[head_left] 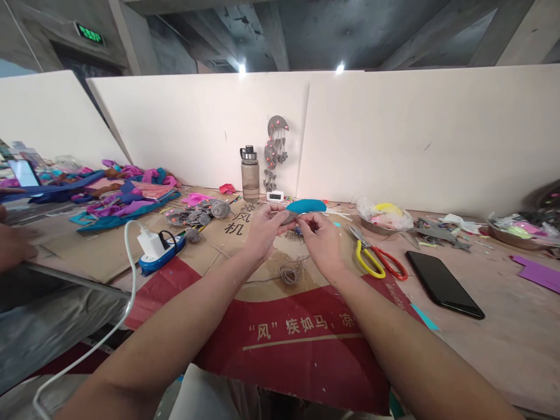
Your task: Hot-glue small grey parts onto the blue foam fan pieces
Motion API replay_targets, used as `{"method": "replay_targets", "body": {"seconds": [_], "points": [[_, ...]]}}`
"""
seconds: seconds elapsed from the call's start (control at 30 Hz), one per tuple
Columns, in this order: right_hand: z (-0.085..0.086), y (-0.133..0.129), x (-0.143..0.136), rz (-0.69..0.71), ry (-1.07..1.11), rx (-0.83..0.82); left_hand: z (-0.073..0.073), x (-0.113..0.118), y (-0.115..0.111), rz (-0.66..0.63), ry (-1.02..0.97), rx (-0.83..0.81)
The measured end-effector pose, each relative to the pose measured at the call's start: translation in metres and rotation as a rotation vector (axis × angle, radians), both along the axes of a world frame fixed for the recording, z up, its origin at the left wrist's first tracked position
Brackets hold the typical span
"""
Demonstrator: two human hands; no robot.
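My left hand (266, 228) is closed on a small grey felt piece (289, 217), holding it above the cardboard sheet. At its right end my right hand (318, 232) pinches with thumb and forefinger; whatever is between those fingertips is too small to make out. Just behind both hands shows a curved teal felt piece (306, 205). Below them lies a loose coil of grey yarn (290, 272), with a strand running across the cardboard (258, 286). Pins and small blue bits (298, 231) show partly between my hands.
Scissors (377, 256) with yellow and red handles and a black phone (444, 284) lie at right. A bottle (250, 175) stands behind, near a small clock (275, 196). A power strip (161, 255) with a white cable is at left, near another person's hand (15, 239).
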State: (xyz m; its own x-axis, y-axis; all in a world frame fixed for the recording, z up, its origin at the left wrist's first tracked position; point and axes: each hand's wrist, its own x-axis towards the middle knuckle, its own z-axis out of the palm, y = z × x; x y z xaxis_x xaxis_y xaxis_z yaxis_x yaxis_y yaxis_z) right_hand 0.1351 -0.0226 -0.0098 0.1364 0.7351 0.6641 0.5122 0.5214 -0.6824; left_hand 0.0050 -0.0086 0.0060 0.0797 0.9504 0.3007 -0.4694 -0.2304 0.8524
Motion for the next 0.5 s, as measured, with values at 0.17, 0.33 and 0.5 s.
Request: {"method": "replay_targets", "body": {"seconds": [0.17, 0.33, 0.5], "points": [[0.0012, -0.0026, -0.0011, 0.004, 0.01, -0.013, 0.0005, -0.0011, -0.0004, -0.004, 0.007, 0.023], [0.0047, -0.0073, -0.002, -0.006, 0.058, -0.032, -0.0002, -0.0013, 0.0003, -0.008, -0.013, 0.004], [0.0087, -0.01, -0.0052, -0.024, 0.142, -0.059, -0.0018, -0.0004, 0.0004, -0.017, -0.024, 0.008]]}}
